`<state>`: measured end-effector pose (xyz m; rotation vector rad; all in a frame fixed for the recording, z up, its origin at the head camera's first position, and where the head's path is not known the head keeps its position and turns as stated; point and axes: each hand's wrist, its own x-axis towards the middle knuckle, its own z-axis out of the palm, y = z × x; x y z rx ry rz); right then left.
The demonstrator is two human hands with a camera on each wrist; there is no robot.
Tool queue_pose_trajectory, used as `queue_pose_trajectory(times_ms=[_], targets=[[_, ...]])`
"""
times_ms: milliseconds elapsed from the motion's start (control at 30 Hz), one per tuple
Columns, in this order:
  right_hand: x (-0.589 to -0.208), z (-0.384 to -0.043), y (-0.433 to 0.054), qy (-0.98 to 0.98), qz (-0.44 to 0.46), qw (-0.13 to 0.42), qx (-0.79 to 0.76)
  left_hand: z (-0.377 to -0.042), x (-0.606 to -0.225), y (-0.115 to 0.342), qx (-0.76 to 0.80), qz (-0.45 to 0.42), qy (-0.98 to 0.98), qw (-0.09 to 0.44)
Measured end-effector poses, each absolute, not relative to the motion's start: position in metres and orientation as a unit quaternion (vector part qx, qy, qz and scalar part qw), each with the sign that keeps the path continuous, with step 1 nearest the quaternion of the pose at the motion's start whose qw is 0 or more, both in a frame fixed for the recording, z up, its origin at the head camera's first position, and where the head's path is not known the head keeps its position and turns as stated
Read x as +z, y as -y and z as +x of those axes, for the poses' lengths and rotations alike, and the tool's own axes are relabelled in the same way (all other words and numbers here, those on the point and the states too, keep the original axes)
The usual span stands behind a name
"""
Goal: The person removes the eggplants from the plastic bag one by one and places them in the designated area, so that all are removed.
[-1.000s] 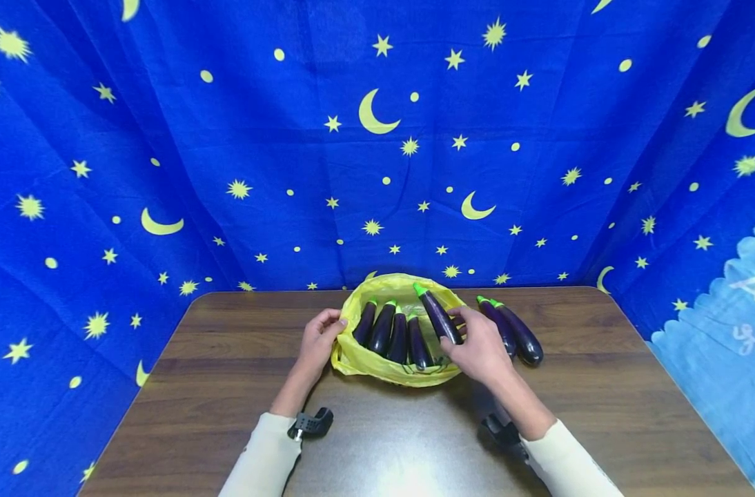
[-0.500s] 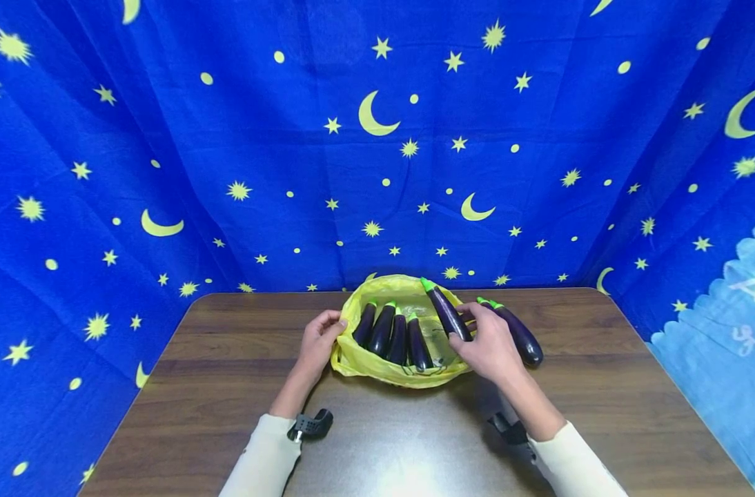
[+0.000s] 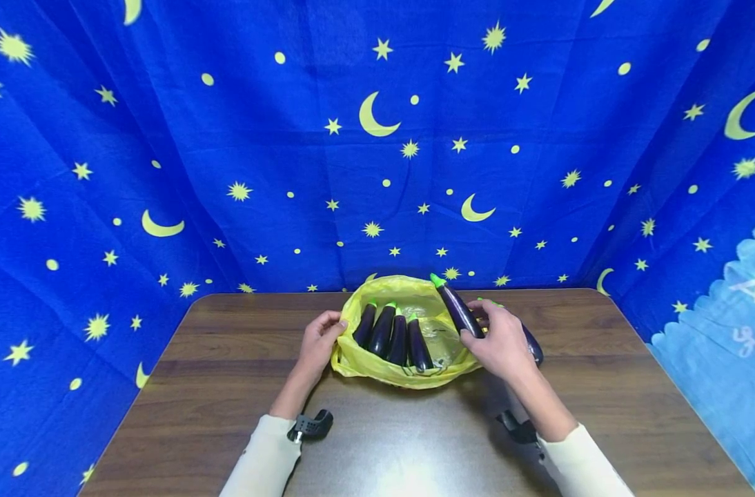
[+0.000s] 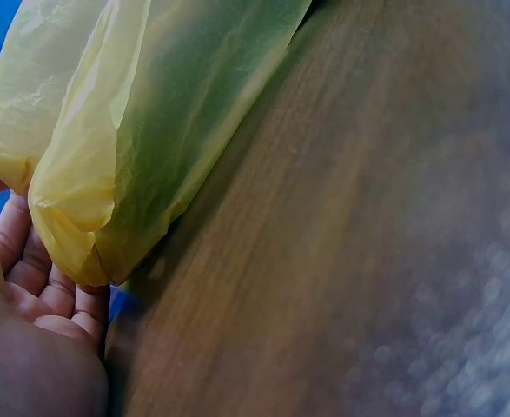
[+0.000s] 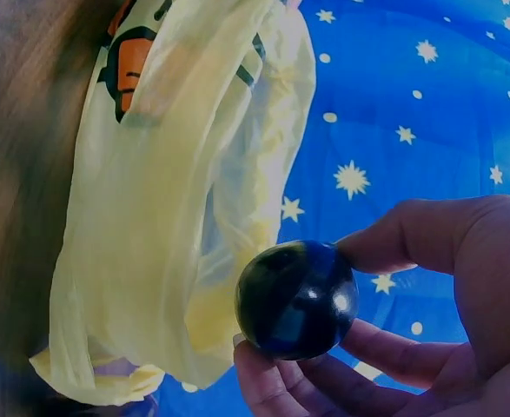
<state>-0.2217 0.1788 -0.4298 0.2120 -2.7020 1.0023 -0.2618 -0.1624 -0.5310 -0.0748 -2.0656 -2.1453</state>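
Note:
A yellow plastic bag [image 3: 386,373] lies on the table with its mouth spread wide. Several dark purple eggplants [image 3: 384,330] with green stems lie side by side inside it. My left hand [image 3: 320,336] pinches the bag's left rim; in the left wrist view the fingers of the left hand [image 4: 37,304] are against the yellow film. At the bag's right rim, my right hand [image 3: 502,342] grips another eggplant [image 3: 457,308] by its thick lower end, stem tilted up and away. The right wrist view shows the round end of that eggplant [image 5: 296,300] between thumb and fingers.
More eggplants [image 3: 533,345] lie on the table right of the bag, mostly hidden behind my right hand. The brown wooden table [image 3: 241,386] ends at a blue curtain [image 3: 290,228] with stars and moons. A light blue cloth [image 3: 719,338] hangs at the right.
My right hand has moved right with the eggplant, toward the bag's right side, and now covers more of the eggplants on the table. The left hand has stayed at the left rim.

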Motion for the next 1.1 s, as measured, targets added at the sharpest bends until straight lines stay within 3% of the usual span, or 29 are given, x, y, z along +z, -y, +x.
queue_pose_trajectory(times_ms=[1100], targets=[[-0.425, -0.233, -0.219, 0.929, 0.044, 0.118, 0.347, -0.263, -0.533, 0.164, -0.705, -0.04, 0.703, 0.085]])
